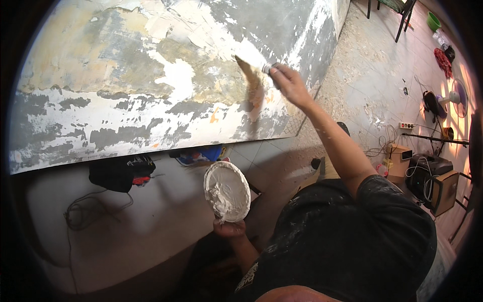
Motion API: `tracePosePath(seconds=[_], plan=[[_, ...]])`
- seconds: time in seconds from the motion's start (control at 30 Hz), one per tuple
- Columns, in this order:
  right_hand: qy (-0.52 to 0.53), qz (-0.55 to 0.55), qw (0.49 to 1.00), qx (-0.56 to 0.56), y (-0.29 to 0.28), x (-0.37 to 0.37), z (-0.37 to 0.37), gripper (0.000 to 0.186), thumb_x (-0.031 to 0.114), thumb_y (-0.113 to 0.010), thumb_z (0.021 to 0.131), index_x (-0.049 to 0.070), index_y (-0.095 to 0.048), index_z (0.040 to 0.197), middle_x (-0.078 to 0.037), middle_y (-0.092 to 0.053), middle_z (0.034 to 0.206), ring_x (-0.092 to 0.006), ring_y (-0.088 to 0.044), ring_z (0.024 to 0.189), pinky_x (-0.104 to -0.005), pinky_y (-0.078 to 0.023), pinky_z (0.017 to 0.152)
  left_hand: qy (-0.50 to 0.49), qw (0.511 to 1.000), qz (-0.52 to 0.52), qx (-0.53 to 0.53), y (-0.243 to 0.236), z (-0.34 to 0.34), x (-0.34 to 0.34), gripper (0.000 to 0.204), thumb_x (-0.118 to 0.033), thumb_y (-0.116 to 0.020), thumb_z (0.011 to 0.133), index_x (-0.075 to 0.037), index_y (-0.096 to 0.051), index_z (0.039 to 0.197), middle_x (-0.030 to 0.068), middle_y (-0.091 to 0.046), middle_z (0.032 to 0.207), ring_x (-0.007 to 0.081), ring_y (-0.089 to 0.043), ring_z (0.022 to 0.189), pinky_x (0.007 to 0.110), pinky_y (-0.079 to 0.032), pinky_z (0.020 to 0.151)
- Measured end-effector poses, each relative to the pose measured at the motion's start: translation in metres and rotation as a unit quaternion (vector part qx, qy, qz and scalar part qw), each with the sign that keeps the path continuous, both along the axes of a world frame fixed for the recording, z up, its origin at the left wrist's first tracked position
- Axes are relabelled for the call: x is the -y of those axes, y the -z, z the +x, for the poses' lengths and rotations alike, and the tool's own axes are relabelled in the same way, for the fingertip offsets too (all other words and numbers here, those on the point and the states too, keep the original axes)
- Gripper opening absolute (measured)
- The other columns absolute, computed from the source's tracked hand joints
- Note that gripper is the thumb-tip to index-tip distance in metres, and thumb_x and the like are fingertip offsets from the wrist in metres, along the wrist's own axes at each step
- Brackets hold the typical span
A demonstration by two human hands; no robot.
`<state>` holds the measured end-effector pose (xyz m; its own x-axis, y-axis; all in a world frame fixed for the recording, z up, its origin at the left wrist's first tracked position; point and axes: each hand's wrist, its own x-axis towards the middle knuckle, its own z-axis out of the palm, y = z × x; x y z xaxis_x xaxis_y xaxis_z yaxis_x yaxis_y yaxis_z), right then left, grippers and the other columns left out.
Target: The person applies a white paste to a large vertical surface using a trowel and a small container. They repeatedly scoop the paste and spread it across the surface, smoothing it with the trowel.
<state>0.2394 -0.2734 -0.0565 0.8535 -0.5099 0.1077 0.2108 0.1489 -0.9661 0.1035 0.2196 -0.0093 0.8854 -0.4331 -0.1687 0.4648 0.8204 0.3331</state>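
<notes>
My right hand (pixel 289 84) is closed round the handle of a putty knife. Its wide blade (pixel 251 56), coated in white, is at the patchy grey, white and yellowish wall surface (pixel 126 55); whether it touches I cannot tell. A dark shadow of hand and knife falls on that surface. Lower down, my left hand (pixel 230 229) supports a round white tub (pixel 247 183) from below, the fingers partly hidden beneath it. Thick white putty (pixel 220 197) lies inside the tub and smears its rim. Bright fresh-looking white patches spread left of the blade.
Below the wall's edge lie a black bag (pixel 113 173), a blue bag (pixel 201 155) and a loose cable (pixel 95 211). Chips litter the floor (pixel 347 95) at right. Beyond are a power strip (pixel 406 126), fan (pixel 457 98), speaker (pixel 443 191), chair (pixel 400 10) and green bucket (pixel 433 21).
</notes>
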Motion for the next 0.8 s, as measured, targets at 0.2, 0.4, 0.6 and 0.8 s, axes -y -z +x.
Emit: tracePosePath(seconds=[0.2, 0.4, 0.6, 0.8], plan=[[0.019, 0.039, 0.998, -0.038, 0.078, -0.037, -0.002, 0.04, 0.034, -0.054, 0.11, -0.002, -0.069, 0.104, -0.002, -0.058, 0.079, -0.0107, -0.051, 0.076, -0.0315, -0.044, 0.067, 0.02, 0.998, 0.045, 0.026, -0.004, 0.006, 0.007, 0.072, -0.024, -0.047, 0.089, -0.011, -0.041, 0.16, 0.011, -0.038, 0.167, 0.0265, -0.042, 0.151, 0.046, -0.049, 0.116], [0.052, 0.132, 0.99, 0.01, 0.047, -0.037, -0.029, 0.033, 0.031, -0.053, 0.112, 0.002, -0.069, 0.111, 0.003, -0.053, 0.075, -0.0081, -0.046, 0.069, -0.0269, -0.04, 0.061, 0.037, 0.996, 0.019, 0.076, -0.014, 0.008, 0.031, 0.067, -0.026, -0.044, 0.095, -0.001, -0.041, 0.157, 0.017, -0.042, 0.164, 0.0308, -0.045, 0.149, 0.046, -0.038, 0.124], [0.046, 0.08, 0.995, -0.033, 0.002, -0.082, 0.026, 0.051, 0.038, -0.039, 0.116, -0.008, -0.055, 0.134, -0.013, -0.067, 0.084, -0.0222, -0.064, 0.074, -0.0399, -0.051, 0.066, 0.013, 0.998, 0.04, 0.041, -0.007, 0.001, 0.021, 0.072, -0.026, -0.045, 0.091, -0.008, -0.039, 0.161, 0.0134, -0.037, 0.168, 0.0287, -0.04, 0.153, 0.047, -0.041, 0.123], [0.006, -0.015, 0.993, -0.115, -0.031, -0.101, 0.022, 0.055, 0.039, -0.04, 0.113, -0.015, -0.052, 0.111, -0.036, -0.066, 0.079, -0.0509, -0.069, 0.083, -0.0549, -0.052, 0.079, -0.014, 0.991, 0.116, 0.06, 0.009, 0.005, 0.003, 0.068, -0.026, -0.046, 0.094, -0.002, -0.041, 0.157, 0.015, -0.044, 0.163, 0.0285, -0.044, 0.149, 0.045, -0.041, 0.122]])
